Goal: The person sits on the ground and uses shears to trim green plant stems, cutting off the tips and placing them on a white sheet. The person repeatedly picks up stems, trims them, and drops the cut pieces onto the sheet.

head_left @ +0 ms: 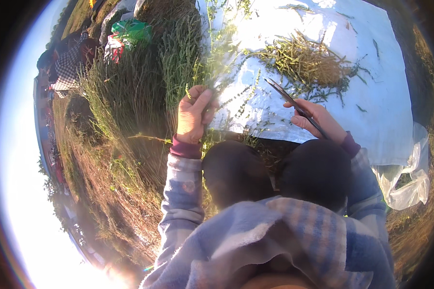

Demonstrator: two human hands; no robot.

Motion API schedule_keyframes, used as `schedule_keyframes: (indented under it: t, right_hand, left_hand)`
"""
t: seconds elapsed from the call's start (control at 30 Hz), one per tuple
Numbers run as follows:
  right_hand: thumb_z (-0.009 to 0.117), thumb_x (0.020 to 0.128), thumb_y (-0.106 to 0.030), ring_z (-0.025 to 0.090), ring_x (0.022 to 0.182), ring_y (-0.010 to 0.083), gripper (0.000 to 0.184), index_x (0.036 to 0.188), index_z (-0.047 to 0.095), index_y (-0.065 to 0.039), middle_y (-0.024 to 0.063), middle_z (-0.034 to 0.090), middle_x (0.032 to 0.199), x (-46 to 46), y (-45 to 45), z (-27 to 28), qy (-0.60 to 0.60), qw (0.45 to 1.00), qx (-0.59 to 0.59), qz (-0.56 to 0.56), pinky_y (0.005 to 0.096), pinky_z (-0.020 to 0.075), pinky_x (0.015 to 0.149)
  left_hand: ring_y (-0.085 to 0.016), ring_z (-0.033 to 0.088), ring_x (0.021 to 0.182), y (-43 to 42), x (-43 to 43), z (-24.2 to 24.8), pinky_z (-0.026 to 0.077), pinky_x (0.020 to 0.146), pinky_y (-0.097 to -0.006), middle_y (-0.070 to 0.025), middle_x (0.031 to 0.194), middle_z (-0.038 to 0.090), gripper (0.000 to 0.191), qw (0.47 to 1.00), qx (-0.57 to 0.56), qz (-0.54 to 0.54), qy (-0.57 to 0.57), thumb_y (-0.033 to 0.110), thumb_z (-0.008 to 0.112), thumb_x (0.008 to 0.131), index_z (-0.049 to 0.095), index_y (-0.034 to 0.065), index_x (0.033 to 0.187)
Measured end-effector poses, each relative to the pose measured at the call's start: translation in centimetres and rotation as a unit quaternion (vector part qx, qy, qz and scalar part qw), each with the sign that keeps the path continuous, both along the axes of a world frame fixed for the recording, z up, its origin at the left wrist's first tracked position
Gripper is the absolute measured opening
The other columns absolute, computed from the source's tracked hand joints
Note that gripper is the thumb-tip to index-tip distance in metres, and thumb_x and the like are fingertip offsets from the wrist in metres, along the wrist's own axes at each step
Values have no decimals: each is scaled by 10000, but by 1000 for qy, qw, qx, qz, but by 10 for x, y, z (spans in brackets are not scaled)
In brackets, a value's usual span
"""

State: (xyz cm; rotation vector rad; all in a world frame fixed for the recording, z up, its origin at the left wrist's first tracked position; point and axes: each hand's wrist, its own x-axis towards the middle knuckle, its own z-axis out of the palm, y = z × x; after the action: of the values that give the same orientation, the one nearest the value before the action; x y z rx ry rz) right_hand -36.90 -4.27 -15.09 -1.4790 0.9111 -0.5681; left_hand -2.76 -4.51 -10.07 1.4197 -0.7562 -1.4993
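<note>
My left hand (195, 112) is closed on a thin green plant stem, whose leafy top (218, 54) rises over the left edge of a white sheet (383, 108). In my right hand (314, 117) is a dark, slender metal tool (282, 92), perhaps scissors; its tip points up and left over the sheet. Beyond that tip lies a pile of cut plant sprigs (303, 61), green and yellowish. Loose sprigs and small leaf bits are scattered on the sheet between my hands.
Tall green plants (130, 83) stand to the left, with a green plastic bag (132, 30) behind them. Farther left another person in a checked shirt (67, 68) bends down. A clear plastic bag (405, 184) lies at the sheet's lower right corner. My knees are at its near edge.
</note>
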Motion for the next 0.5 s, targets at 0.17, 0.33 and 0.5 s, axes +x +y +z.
schedule_keyframes:
  t: [0.17, 0.33, 0.5]
  right_hand:
    - [687, 949, -335, 461, 647, 152, 381, 1182, 634, -38, 64, 475, 702, 17, -17, 1, -14, 997, -72, 20, 318, 403, 616]
    - [700, 939, -330, 441, 601, 168, 359, 1126, 656, -26, 77, 483, 656, 26, -25, 2, -23, 995, -95, 17, 328, 391, 592]
    - [708, 935, -315, 413, 574, 149, 327, 1095, 672, -32, 56, 454, 618, 19, -22, 3, -25, 995, -97, -13, 314, 372, 569]
  left_hand:
    - [-62, 432, 508, -6, -18, 9, 312, 450, -182, -68, 791, 642, 77, 1000, 2, -25, 1, 150, 630, 985, 600, 94, 1027]
    - [-47, 411, 495, -15, -38, 16, 281, 435, -191, -47, 766, 644, 50, 1000, -6, -25, 8, 115, 618, 977, 602, 86, 1015]
    - [-37, 405, 493, -24, -47, 20, 277, 429, -194, -34, 757, 640, 55, 1000, -13, -22, -1, 117, 608, 985, 605, 76, 1021]
